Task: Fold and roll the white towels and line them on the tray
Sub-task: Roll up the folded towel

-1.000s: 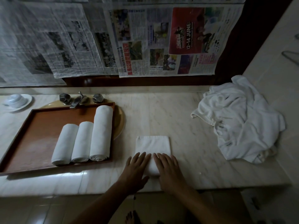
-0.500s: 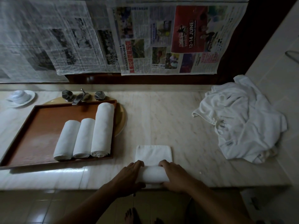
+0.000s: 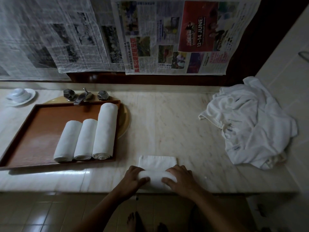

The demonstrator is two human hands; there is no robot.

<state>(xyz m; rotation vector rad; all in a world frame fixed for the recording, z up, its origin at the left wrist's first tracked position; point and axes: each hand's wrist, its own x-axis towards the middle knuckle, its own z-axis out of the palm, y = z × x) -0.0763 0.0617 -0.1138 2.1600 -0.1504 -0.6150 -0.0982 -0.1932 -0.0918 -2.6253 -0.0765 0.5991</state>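
Observation:
A folded white towel [image 3: 157, 177] lies at the near edge of the marble counter, its near part rolled into a thick cylinder and a short flat part still spread beyond it. My left hand [image 3: 133, 180] grips the roll's left end, fingers curled over the top and thumb in front. My right hand [image 3: 181, 179] grips the right end the same way. On the brown tray [image 3: 38, 136] at the left, three rolled white towels [image 3: 87, 136] lie side by side against its right side, the rightmost one longest.
A heap of unfolded white towels [image 3: 247, 123] sits at the counter's right end. A tap with two knobs [image 3: 85, 96] and a yellow basin rim [image 3: 124, 119] are behind the tray. A white cup on a saucer [image 3: 20, 96] stands far left. Newspapers cover the wall.
My hands went from lying flat on the folded towel to gripping a roll. The roll has grown and moved away from me, leaving less flat towel beyond it.

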